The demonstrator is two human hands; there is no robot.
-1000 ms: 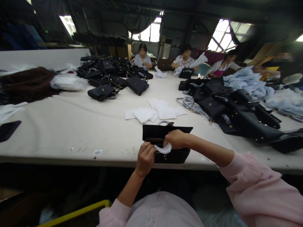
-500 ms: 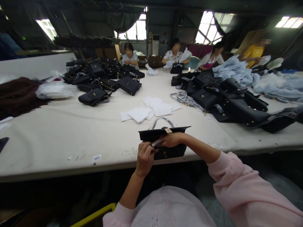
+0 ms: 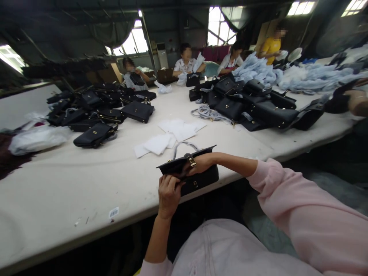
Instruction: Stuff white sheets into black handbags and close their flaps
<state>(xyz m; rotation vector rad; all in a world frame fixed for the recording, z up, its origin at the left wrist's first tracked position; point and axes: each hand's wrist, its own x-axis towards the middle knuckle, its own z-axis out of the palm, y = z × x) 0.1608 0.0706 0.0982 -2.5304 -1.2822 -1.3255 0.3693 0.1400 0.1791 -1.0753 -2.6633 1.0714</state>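
Note:
A black handbag (image 3: 208,177) stands at the table's near edge, its flap lifted and its wrapped handle raised behind. A gold clasp shows on the flap's strap, and a smaller gold fitting on the front. My left hand (image 3: 169,193) is closed on the left side of the bag's front opening edge, thumb against fingers. Under the flap, my right hand (image 3: 202,163) reaches into the opening from the right. Its fingers are hidden and blurred, so I cannot tell whether they hold anything. Several white sheets (image 3: 157,144) lie just beyond the bag.
Piles of black handbags lie at left (image 3: 90,135) and right (image 3: 271,113). Grey wrapped straps (image 3: 209,112), a clear plastic bag (image 3: 40,138) and pale blue wrapping (image 3: 255,69) are on the table (image 3: 86,184). Several people sit or stand beyond; another person's arm (image 3: 358,101) enters at right.
My view has turned right and tilted. My right hand has gone deeper under the flap, and the pale strip by its fingers no longer shows. Another person's arm has appeared at right.

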